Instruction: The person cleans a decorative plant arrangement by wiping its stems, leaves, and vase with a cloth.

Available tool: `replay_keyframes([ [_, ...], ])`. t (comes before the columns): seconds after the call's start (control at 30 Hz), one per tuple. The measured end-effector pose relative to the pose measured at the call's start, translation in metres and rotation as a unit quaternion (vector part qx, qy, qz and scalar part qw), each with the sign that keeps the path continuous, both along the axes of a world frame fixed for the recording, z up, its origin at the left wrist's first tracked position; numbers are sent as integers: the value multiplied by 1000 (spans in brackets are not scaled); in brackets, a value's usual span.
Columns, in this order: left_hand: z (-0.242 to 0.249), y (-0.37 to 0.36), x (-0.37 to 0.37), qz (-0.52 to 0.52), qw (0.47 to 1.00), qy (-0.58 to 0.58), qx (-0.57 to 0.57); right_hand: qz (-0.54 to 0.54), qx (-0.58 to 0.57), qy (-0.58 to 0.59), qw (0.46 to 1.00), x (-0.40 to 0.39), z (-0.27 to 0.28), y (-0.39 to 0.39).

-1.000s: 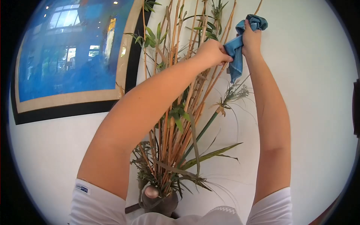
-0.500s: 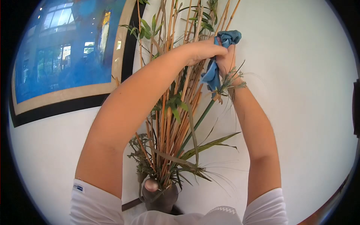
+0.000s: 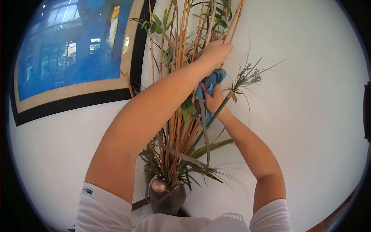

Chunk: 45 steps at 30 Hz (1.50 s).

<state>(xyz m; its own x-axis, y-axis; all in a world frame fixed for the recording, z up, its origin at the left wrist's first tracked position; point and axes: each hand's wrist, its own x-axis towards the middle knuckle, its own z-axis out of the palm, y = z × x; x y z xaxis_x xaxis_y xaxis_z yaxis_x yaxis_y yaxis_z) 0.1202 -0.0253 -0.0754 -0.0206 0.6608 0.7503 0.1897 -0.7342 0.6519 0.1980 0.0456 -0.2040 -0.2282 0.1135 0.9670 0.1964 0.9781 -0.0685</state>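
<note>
My left hand (image 3: 217, 54) is closed around thin cane stems (image 3: 234, 24) near the top of a tall plant arrangement. Below it, my right hand (image 3: 215, 99) grips a blue cloth (image 3: 212, 80) pressed against the stems, and part of the cloth hangs down behind the hand. A green stalk with a spiky tuft (image 3: 247, 77) crosses in front of my right wrist. The bundle of brown stems (image 3: 178, 127) rises from a dark vase (image 3: 167, 200) at the bottom.
A framed blue picture (image 3: 73, 50) with a black outer frame hangs on the white wall (image 3: 309, 116) at the left. Long green leaves (image 3: 216, 147) stick out to the right, low on the arrangement. A dark edge shows at the far right.
My right hand has moved down the stems with the cloth. My left hand, earlier beside the cloth, is now above it on the stems. The tufted stalk stands farther right and higher.
</note>
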Motion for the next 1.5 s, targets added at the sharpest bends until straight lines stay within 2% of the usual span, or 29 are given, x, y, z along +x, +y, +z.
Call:
replay_keyframes([
  [0.07, -1, 12, -3, 9, 1000, 14, 8, -86, -127, -33, 988, 6, -15, 33],
  [0.13, -3, 19, -7, 30, 999, 32, 1, 11, -248, -3, 969, 15, 0, -4],
  [0.17, -3, 21, -6, 46, 998, 44, -8, -40, -279, -3, 959, 23, 15, -25],
  [0.2, -4, 23, -3, 61, 996, 56, -17, 52, -280, 60, 957, 32, 20, -16],
  [0.27, -7, 29, 0, 137, 988, 65, 41, 233, -269, 185, 916, 50, 38, 15],
  [0.37, -10, 37, 8, 217, 969, 92, 80, 63, -101, 303, 945, 57, 80, 23],
  [0.47, -8, 37, 13, 232, 964, 113, 58, 46, -36, 358, 932, 60, 125, 8],
  [0.53, -8, 44, 19, 266, 954, 129, 44, 15, -30, 327, 944, 71, 152, 26],
  [0.57, -4, 48, 19, 234, 961, 149, 3, -1, -26, 312, 950, 75, 162, 35],
  [0.6, -3, 45, 20, 238, 962, 137, 3, 23, -117, 265, 957, 75, 170, 29],
  [0.67, -6, 32, 25, 243, 963, 115, 2, 67, -295, 164, 939, 78, 190, 3],
  [0.7, -6, 29, 27, 240, 964, 110, -10, 29, -333, 86, 938, 82, 197, 1],
  [0.8, -2, 28, 26, 229, 967, 101, -40, -115, -369, 5, 922, 80, 206, -29],
  [0.87, 2, 31, 22, 207, 971, 104, -53, -86, -375, 20, 923, 86, 213, -23],
  [0.9, -1, 38, 22, 244, 965, 95, -15, -56, -384, 41, 921, 88, 216, -20],
  [0.93, -1, 44, 19, 231, 968, 99, -10, -27, -391, 62, 918, 89, 219, -16],
  [1.07, 5, 64, 11, 171, 981, 92, -14, 148, -363, 183, 901, 87, 230, 12],
  [1.17, 4, 68, 9, 140, 987, 76, -11, 156, -333, 302, 880, 71, 241, 4],
  [1.27, -2, 63, 11, 93, 995, 41, 14, 266, -259, 303, 878, 65, 261, 4],
  [1.4, -1, 69, 16, 50, 998, -26, 20, 280, -223, 274, 893, 55, 291, 23],
  [1.5, -1, 61, 12, 76, 996, 0, 34, 214, -200, 299, 908, 42, 288, 27],
])
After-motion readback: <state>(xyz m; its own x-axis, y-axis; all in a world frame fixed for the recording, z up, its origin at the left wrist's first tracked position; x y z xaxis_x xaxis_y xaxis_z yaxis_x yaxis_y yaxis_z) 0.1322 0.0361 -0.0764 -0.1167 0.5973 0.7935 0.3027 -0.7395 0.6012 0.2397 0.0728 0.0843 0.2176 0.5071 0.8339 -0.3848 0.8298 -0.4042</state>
